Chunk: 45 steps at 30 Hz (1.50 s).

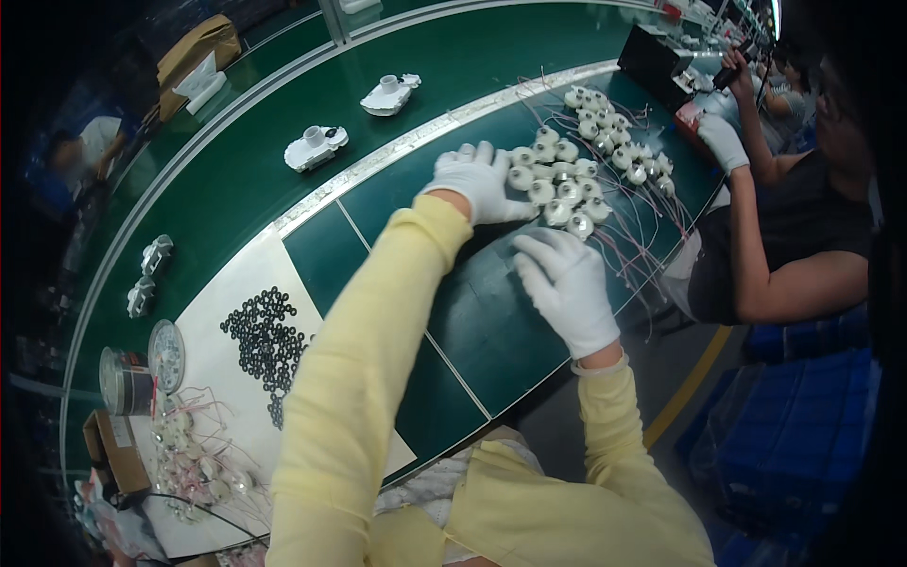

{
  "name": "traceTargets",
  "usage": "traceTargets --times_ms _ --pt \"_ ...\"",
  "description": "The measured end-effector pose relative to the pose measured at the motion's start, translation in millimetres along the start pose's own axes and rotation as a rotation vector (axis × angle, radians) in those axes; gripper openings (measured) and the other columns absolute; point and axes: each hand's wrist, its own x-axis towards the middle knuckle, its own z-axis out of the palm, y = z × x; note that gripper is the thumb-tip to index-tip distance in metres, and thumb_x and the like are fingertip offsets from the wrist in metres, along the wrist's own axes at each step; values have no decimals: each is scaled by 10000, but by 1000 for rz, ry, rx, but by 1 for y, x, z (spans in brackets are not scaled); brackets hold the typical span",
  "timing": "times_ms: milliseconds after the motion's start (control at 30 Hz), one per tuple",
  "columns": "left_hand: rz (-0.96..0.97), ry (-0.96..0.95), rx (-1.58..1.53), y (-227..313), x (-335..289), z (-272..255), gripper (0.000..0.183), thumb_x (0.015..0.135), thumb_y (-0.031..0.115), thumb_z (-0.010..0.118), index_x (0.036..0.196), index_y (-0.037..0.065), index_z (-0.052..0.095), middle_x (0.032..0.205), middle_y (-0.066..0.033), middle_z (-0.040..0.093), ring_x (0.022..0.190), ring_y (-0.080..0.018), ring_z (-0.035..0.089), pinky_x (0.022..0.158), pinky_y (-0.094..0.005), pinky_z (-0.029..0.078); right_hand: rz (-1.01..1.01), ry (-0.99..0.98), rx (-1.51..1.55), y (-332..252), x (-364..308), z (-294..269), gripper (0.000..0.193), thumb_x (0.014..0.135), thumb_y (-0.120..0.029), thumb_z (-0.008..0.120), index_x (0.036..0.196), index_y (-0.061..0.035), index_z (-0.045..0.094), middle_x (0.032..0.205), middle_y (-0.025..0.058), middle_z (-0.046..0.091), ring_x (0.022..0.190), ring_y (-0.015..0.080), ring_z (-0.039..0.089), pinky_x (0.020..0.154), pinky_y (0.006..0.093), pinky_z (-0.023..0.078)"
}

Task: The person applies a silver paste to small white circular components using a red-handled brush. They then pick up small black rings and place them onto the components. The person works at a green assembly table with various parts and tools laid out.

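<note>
My left hand (482,184), in a white glove, lies at the left edge of a tight group of small white round motors (570,192) with pink and white wires. Its fingers are stretched and spread, the fingertips touching or close beside the outer motors. Just below the group is my right hand (570,288), also gloved in white. Its fingers are bent and apart from the thumb, and I see nothing between them. The motors stand on the green work mat (482,312), their wires trailing to the right.
Black rings (265,340) lie heaped on a pale sheet, left of my left arm. White plastic housings (316,148) sit on the green conveyor beyond. More wired motors (194,472) are at lower left, near a round tin (126,383). At right, a co-worker's gloved hand (723,142) holds something red.
</note>
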Motion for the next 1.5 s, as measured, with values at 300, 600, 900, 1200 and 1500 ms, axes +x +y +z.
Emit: traceTargets --times_ms 300,600,900,1200,1500 --pt "35 107 45 21 -136 -65 544 882 521 616 1124 34 617 1129 -175 662 1112 -359 619 971 -449 462 -101 -79 -77 -20 -6 -4 151 872 -125 687 1008 -64 714 982 128 715 808 334 680 707 422 531" --pt "-167 424 -341 60 -383 -59 599 819 379 726 1286 36 575 1285 -204 585 1205 -384 561 1015 -479 451 76 -223 202 -12 -21 -1 325 964 -72 623 1277 8 649 1225 222 665 1104 342 662 945 376 499" --pt "-1077 552 303 21 -527 8 770 782 457 741 1430 96 531 1513 -220 418 1422 -442 328 1175 -547 229 -636 -574 239 -178 40 5 422 918 -158 665 1311 -7 625 1200 227 662 1009 392 647 891 418 497" --pt "-1379 795 311 -41 -606 30 761 874 491 696 1487 93 484 1547 -211 382 1430 -428 329 1173 -547 268 -848 -846 605 -404 68 216 415 1010 -329 552 1319 -61 625 1093 245 694 1001 404 671 889 444 527" --pt "-1480 845 92 -127 -654 25 708 1025 471 504 1549 25 335 1532 -351 329 1403 -499 363 1178 -468 306 -867 -811 311 -434 46 253 388 955 -403 563 993 -45 706 959 228 701 868 386 687 774 488 546"
